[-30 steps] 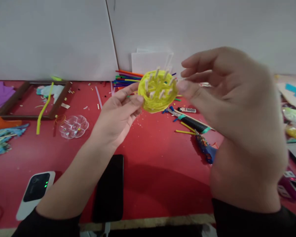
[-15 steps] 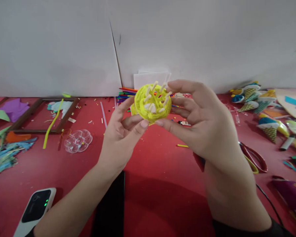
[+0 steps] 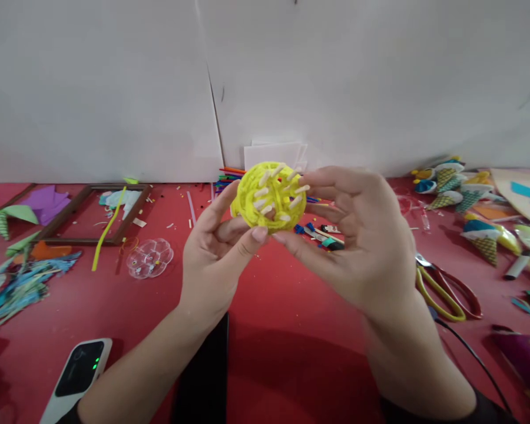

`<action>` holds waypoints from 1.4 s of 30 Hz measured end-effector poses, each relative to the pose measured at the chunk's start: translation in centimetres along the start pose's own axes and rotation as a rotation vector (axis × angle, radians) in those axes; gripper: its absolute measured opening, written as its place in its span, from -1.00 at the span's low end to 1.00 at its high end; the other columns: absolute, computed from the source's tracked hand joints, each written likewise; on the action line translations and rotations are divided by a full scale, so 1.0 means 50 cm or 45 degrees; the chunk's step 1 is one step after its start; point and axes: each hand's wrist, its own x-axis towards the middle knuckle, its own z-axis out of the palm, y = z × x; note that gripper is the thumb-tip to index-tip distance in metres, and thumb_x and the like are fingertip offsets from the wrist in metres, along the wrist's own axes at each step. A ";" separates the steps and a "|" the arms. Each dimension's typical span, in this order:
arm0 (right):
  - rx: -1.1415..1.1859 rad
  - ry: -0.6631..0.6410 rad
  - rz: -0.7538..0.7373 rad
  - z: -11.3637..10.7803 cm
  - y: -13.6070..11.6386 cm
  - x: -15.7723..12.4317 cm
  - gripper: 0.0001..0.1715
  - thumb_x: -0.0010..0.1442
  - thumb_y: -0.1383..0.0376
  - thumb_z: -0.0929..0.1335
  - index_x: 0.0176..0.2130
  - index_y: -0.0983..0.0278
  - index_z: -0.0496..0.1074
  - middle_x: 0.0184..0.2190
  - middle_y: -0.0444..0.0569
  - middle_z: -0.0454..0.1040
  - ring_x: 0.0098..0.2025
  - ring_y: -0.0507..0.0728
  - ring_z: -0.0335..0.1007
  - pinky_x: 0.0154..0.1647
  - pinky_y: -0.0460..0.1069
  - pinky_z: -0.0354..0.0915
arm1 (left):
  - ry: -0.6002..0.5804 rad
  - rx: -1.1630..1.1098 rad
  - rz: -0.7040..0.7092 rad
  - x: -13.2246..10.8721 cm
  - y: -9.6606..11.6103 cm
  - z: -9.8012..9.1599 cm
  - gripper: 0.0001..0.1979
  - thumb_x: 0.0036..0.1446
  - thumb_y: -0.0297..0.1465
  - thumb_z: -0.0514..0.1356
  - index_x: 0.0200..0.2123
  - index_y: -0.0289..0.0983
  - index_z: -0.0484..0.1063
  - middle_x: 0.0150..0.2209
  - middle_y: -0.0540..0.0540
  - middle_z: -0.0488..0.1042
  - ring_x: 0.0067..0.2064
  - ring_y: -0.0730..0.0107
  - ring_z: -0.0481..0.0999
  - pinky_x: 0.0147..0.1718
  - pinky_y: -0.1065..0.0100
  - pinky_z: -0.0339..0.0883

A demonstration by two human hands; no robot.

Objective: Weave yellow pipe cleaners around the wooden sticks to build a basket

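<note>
Between my two hands, raised above the red table, is a small round basket woven from bright yellow cord [image 3: 252,206], with pale stick ends poking out around its opening. The opening faces me at a tilt. My left hand [image 3: 218,247] grips its left and lower side, thumb at the bottom edge. On the other side my right hand [image 3: 357,224] has its thumb at the lower rim and its fingertips by the upper right sticks. The basket's far side is hidden.
Scissors [image 3: 444,291] with red and yellow handles lie at right, near small cone-shaped figures [image 3: 483,235]. A brown frame [image 3: 88,235], a clear flower-shaped tray [image 3: 150,259], blue shreds [image 3: 30,288] and a white device with green lights [image 3: 77,377] are at left. A black slab [image 3: 205,371] lies in front.
The basket has tipped so its opening and sticks face me a little more, with both hands still on it. The whole view has shifted slightly, and the scissors now show more.
</note>
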 end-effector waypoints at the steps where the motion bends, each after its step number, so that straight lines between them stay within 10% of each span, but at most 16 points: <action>1: -0.098 0.038 -0.082 0.000 -0.002 0.003 -0.38 0.22 0.30 0.53 0.20 0.11 0.35 0.05 0.08 0.51 0.10 0.27 0.52 0.03 0.23 0.61 | 0.006 0.021 0.012 0.000 -0.001 -0.001 -0.49 0.06 -0.38 0.53 0.09 0.00 0.58 -0.22 0.06 0.75 -0.11 0.30 0.75 -0.02 0.29 0.68; 9: -0.477 0.101 -0.348 -0.009 -0.024 0.017 -0.82 0.28 0.38 0.44 -0.09 0.17 0.51 -0.14 0.06 0.56 -0.12 0.24 0.56 -0.14 0.22 0.52 | -0.047 0.244 0.163 -0.011 0.009 0.006 -0.48 0.18 -0.42 0.45 0.20 -0.04 0.52 -0.19 0.01 0.74 -0.09 0.32 0.74 -0.04 0.34 0.66; 42: -0.361 0.149 -0.386 0.011 -0.036 0.010 -0.74 0.23 0.45 0.46 -0.29 0.02 0.55 -0.30 -0.22 0.72 -0.20 0.25 0.65 -0.12 0.25 0.51 | 0.028 0.375 0.362 -0.012 0.013 0.009 -0.73 0.17 -0.36 0.47 -0.06 0.01 0.64 -0.12 0.03 0.73 -0.07 0.23 0.73 0.01 0.17 0.68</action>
